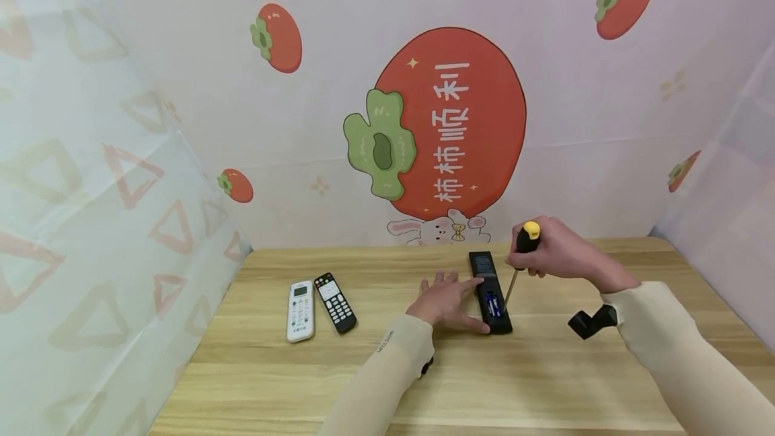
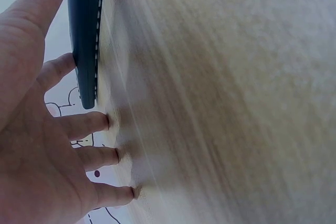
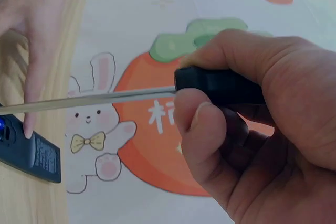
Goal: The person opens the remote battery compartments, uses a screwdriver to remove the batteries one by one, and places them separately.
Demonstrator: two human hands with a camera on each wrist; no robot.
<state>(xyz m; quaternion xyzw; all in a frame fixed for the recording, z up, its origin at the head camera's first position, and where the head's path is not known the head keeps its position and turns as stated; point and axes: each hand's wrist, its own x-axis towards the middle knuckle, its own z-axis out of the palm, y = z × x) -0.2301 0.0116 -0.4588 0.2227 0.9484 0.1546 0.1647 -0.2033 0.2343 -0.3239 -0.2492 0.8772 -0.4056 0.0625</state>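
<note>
A black remote (image 1: 492, 291) lies face down on the wooden table (image 1: 387, 369), its battery bay uncovered with a blue cell showing. My left hand (image 1: 448, 301) rests flat beside it, forefinger and thumb pressing on the remote (image 2: 86, 35); the other fingers (image 2: 100, 156) spread on the wood. My right hand (image 1: 554, 251) grips a screwdriver (image 1: 522, 254) with a black and yellow handle (image 3: 220, 85). Its metal shaft (image 3: 94, 98) slants down into the battery bay of the remote (image 3: 29, 148).
A white remote (image 1: 301, 310) and a smaller black remote (image 1: 335, 302) lie side by side at the table's left. A printed fabric backdrop (image 1: 448, 120) closes the back and both sides. Bare wood lies in front of the hands.
</note>
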